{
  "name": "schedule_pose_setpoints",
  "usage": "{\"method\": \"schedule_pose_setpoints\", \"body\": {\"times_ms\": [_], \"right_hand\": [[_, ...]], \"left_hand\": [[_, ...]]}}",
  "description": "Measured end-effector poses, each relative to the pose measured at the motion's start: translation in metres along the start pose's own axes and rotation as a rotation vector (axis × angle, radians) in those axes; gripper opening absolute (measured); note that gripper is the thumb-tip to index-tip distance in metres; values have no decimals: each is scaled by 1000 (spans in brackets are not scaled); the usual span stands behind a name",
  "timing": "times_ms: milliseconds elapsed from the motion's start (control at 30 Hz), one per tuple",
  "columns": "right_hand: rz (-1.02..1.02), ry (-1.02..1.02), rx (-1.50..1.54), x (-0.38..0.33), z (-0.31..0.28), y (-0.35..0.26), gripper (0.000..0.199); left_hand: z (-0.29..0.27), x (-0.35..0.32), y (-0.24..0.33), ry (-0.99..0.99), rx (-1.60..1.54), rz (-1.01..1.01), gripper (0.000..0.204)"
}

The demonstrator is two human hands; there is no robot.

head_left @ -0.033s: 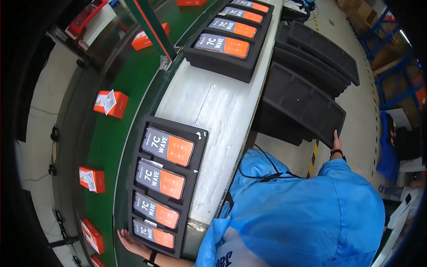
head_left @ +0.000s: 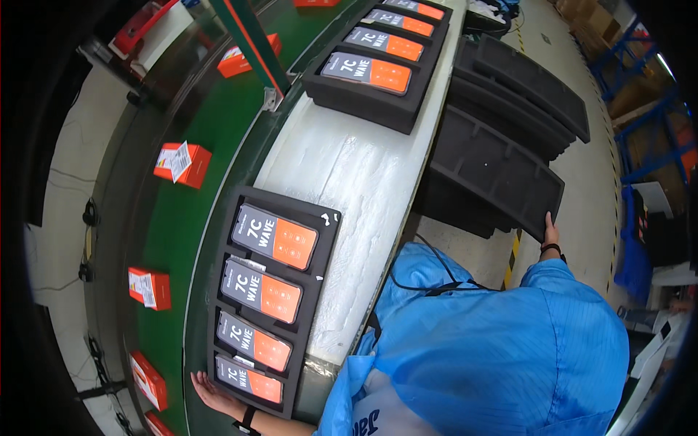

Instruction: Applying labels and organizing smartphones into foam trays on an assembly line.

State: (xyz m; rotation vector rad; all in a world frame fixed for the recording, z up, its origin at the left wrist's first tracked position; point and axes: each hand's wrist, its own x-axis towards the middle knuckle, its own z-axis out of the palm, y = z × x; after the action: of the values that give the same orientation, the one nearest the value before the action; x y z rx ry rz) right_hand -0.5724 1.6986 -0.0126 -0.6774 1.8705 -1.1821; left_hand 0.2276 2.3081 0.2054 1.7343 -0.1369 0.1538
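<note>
On the white bench to my left lies a black foam tray (head_left: pixel 320 261) holding several smartphones (head_left: pixel 275 236) with grey-and-orange screen faces. My left hand (head_left: pixel 217 398) is at the tray's near left corner, fingers stretched out and apart along its side. Out to my right, my right hand (head_left: pixel 551 234) is closed on the near corner of an empty black foam tray (head_left: pixel 502 160), the top one of a stack. Part of that hand's grip is hidden under the edge.
Several orange-red boxes (head_left: pixel 150 288) sit on the green conveyor (head_left: pixel 174 232) at the left. Farther up the bench is another foam tray (head_left: pixel 363 102) of phones. A green post (head_left: pixel 251 54) rises beside the conveyor. More stacked trays (head_left: pixel 534 80) stand at the right.
</note>
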Motion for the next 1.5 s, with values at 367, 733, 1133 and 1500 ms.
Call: {"method": "schedule_pose_setpoints", "body": {"times_ms": [367, 733, 1133, 1500], "right_hand": [[-451, 373, -764, 105, 50, -63, 55], [-1156, -1040, 318, -437, 387, -259, 31], [-638, -2263, -123, -761, 403, -155, 14], [-1935, -2059, -95, -759, 401, -108, 22]], "left_hand": [[29, -117, 79, 237, 20, -67, 43], [116, -161, 91, 97, 690, -39, 67], [83, -157, 97, 330, -417, -456, 45], [-7, -112, 97, 330, -696, -354, 35]]}}
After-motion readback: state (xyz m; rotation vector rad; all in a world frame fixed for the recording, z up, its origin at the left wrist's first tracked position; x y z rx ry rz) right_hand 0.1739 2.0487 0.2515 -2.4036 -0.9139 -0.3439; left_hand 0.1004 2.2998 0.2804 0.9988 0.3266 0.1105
